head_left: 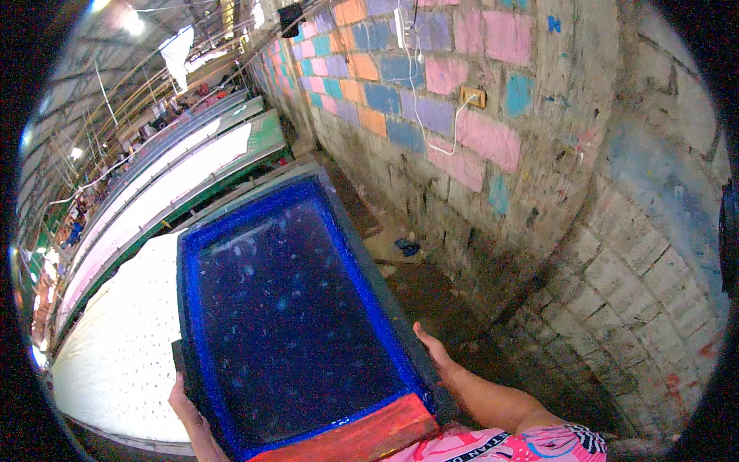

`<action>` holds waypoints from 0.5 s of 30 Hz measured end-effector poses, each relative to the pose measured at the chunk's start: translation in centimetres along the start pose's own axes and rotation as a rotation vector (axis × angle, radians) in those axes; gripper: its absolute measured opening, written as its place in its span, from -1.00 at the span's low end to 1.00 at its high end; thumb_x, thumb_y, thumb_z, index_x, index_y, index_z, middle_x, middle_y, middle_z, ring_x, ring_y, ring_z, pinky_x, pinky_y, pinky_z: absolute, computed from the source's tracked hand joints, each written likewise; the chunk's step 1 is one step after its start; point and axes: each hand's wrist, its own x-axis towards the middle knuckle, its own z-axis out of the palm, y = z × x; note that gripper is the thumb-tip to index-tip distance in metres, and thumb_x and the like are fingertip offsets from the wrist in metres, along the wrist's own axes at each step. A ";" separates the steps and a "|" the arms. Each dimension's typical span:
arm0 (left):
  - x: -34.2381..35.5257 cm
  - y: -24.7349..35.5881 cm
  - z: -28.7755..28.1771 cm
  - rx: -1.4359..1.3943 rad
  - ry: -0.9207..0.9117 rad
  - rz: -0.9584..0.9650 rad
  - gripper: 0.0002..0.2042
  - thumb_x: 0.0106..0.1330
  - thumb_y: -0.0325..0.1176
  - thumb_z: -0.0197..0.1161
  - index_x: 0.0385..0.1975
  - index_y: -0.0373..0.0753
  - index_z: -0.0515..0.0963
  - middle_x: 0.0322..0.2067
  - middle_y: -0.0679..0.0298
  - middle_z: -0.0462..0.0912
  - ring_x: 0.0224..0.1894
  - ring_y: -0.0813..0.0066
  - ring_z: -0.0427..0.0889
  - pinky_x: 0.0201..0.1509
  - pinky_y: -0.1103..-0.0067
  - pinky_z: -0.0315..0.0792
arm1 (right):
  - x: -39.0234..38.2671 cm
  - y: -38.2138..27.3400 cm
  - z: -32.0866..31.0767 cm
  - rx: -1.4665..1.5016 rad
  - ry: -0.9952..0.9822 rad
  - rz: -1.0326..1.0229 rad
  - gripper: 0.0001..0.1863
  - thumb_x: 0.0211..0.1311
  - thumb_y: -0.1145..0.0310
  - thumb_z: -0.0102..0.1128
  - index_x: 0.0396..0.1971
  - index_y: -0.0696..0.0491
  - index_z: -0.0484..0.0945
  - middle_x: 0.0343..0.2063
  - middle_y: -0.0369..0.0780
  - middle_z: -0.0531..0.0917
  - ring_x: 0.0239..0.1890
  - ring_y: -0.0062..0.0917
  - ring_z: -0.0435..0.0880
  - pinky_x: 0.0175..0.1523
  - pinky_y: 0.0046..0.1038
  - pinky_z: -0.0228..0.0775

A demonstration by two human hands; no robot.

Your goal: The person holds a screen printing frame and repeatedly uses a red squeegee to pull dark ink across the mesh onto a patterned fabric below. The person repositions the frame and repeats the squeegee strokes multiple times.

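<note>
Blue-bordered frame (296, 312) lies between left fingers (178, 387) and right fingers (424, 334), seemingly grasped by both.

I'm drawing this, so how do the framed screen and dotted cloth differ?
The framed screen is dark with a blue border; the dotted cloth is white. The left hand and right hand hold the framed screen; the dotted cloth lies spread to its left. Both look broad.

To your left, the nearest surface (131, 439) carried a pale, dark-speckled cloth (119, 331) spread broadly over it. Beyond it you had a long green surface (268, 135) with a white sheet (165, 175) laid along it.
</note>
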 end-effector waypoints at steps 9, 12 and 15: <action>-2.7 -5.7 6.3 0.007 0.021 -0.096 -0.62 0.66 -0.17 0.30 -0.01 -0.44 0.81 -0.16 0.20 0.84 -0.18 0.42 0.74 -0.02 0.41 0.59 | -1.1 -7.3 -4.8 -0.066 0.085 -0.024 -0.27 0.61 -0.39 0.17 0.26 0.00 0.72 -0.01 -0.21 0.88 -0.14 -0.39 0.89 0.03 -0.28 0.81; -2.5 -8.7 7.4 0.056 0.045 -0.042 -0.66 0.62 -0.18 0.34 -0.10 -0.40 0.82 -0.26 0.24 0.79 -0.22 0.45 0.65 -0.03 0.39 0.53 | -1.2 -9.8 -7.5 -0.080 0.087 -0.026 -0.28 0.63 -0.34 0.20 0.28 0.04 0.71 0.00 -0.21 0.86 -0.13 -0.40 0.85 0.04 -0.28 0.78; -6.1 -7.6 14.0 0.072 0.078 -0.070 -0.67 0.61 -0.18 0.35 -0.10 -0.40 0.82 -0.24 0.26 0.78 -0.18 0.46 0.65 -0.01 0.40 0.51 | -0.4 -13.1 -11.4 -0.108 0.238 -0.029 -0.28 0.63 -0.34 0.20 0.28 0.06 0.72 0.00 -0.21 0.85 -0.15 -0.41 0.84 0.05 -0.31 0.77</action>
